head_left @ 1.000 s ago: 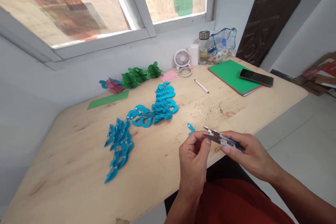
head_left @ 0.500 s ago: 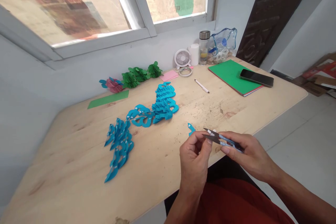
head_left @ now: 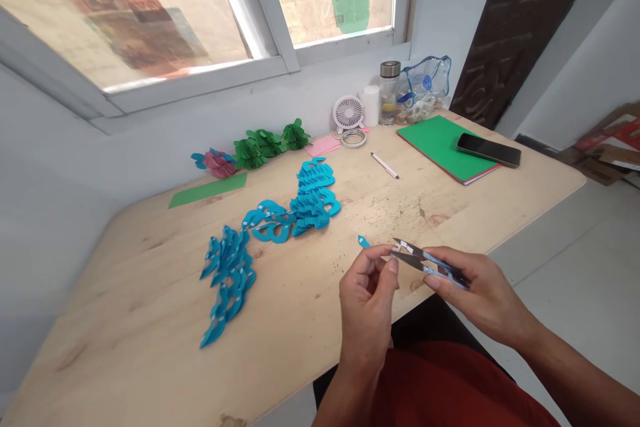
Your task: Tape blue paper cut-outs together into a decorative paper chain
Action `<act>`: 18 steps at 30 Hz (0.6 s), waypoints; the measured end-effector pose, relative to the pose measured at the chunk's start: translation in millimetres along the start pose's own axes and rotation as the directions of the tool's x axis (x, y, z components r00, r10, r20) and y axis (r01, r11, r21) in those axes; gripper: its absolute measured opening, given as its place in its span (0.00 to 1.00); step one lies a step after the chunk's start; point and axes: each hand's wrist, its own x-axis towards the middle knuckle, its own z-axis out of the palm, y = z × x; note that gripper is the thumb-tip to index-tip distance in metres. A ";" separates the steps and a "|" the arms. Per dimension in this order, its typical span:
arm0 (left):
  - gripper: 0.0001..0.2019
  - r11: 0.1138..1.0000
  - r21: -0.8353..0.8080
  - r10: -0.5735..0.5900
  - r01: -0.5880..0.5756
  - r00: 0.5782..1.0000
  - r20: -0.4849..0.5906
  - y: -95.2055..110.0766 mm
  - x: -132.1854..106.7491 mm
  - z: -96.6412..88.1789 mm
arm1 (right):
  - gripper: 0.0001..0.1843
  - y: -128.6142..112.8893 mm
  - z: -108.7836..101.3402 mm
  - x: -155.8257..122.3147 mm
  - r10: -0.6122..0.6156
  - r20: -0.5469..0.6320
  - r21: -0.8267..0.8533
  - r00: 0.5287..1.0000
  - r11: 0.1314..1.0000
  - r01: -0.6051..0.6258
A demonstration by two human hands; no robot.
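My right hand (head_left: 473,280) grips a pair of thread snips (head_left: 435,267), its dark blades apart and pointing left. Small white bits (head_left: 406,245) cling to the upper blade. At the blade tips, my left hand (head_left: 367,300) has thumb and forefinger pinched together on a small white strip (head_left: 395,249), mostly hidden by the fingers. Just behind that hand, a blue paper piece (head_left: 363,240) with a white patch lies on the table, partly covered. Farther left spread blue cut-paper shapes (head_left: 230,273), many with small white patches, beside a stacked blue bunch (head_left: 313,207).
Along the wall sit green paper folds (head_left: 267,142), a pink-and-blue one (head_left: 219,163), a small fan (head_left: 349,112), a tape roll (head_left: 353,139) and a glass bottle (head_left: 389,93). A pen (head_left: 385,165), green sheets (head_left: 440,140) and a phone (head_left: 489,149) lie at the right.
The snips have shifted slightly right and their blades are a little away from the left fingertips. My left hand has moved slightly up and left, covering more of the blue piece.
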 end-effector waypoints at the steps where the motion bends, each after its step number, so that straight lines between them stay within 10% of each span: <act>1: 0.05 1.000 -0.011 0.006 -0.006 1.000 -0.012 0.1 0.4 -0.3 | 0.19 0.3 0.0 -0.2 -0.002 -0.002 -0.004 1.000 1.000 0.002; 10: 0.05 0.998 -0.064 0.022 -0.023 1.000 -0.002 -3.3 0.2 -2.3 | 0.14 1.4 0.3 -2.2 -0.063 -0.033 -0.056 0.997 0.997 0.061; 18: 0.05 0.999 0.033 0.024 -0.025 0.999 0.038 -3.9 -3.6 2.9 | 0.13 -10.7 7.1 7.9 0.123 -0.100 0.139 0.987 0.984 -0.109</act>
